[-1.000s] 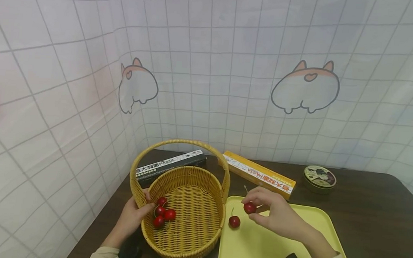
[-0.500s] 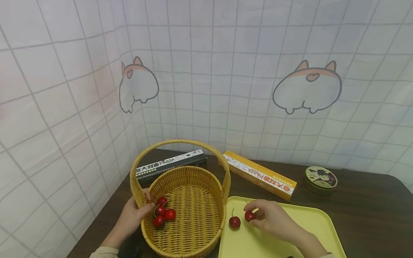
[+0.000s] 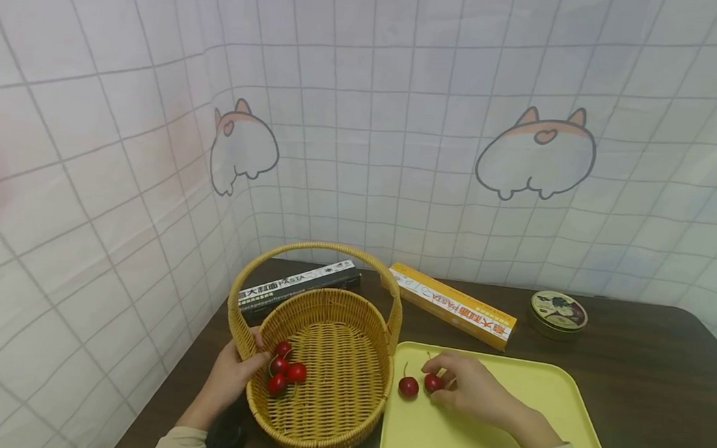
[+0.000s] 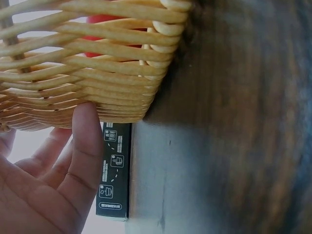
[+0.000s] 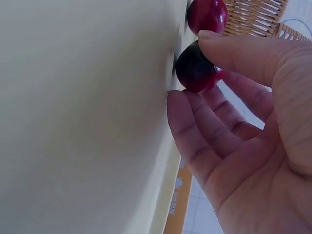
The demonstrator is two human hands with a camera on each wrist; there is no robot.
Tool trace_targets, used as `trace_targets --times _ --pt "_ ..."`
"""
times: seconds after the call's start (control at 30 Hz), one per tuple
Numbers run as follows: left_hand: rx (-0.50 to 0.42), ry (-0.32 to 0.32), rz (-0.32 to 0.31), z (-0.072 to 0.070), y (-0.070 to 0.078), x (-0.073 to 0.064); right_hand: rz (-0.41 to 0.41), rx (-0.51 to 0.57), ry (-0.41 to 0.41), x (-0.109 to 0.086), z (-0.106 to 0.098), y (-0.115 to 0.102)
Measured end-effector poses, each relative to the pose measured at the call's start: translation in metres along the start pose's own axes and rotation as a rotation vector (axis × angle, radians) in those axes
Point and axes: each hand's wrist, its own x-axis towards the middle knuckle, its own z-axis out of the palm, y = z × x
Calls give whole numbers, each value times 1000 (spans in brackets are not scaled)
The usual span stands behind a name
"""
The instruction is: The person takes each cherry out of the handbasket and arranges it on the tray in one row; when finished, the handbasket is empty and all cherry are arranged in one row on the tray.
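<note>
In the head view my left hand (image 3: 226,378) grips the left rim of a yellow wicker basket (image 3: 339,387), at the foot of its arched handle. In the left wrist view, fingers (image 4: 87,131) lie against the woven outer wall. Several red cherries (image 3: 297,372) sit in the basket's left part. To its right, my right hand (image 3: 477,392) pinches a dark red cherry (image 3: 431,383) by thumb and fingertips, low over a yellow tray (image 3: 437,441). Just left of it a second cherry (image 3: 408,387) lies on the tray, stem upward.
Behind the basket lies a black pasta box (image 3: 299,287). An orange pasta box (image 3: 452,305) lies behind the tray, and a round tin (image 3: 559,314) stands right of that. A white grid-patterned cloth (image 3: 375,150) hangs along the back and left of the dark table (image 3: 651,379).
My right hand has lowered with the cherry from above the tray's back edge to close over its surface, beside the other cherry. The left hand stays on the basket.
</note>
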Motion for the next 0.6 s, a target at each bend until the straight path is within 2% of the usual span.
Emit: trace_targets --times 0.23,0.4,0.6 --pt "-40 -5 -20 0 1 -2 -9 5 -16 -1 2 2" --pt "-55 -15 -5 0 -1 -1 -42 -10 -13 -1 3 3" --pt "-60 -20 -2 0 -3 1 -27 -23 -15 -3 3 2"
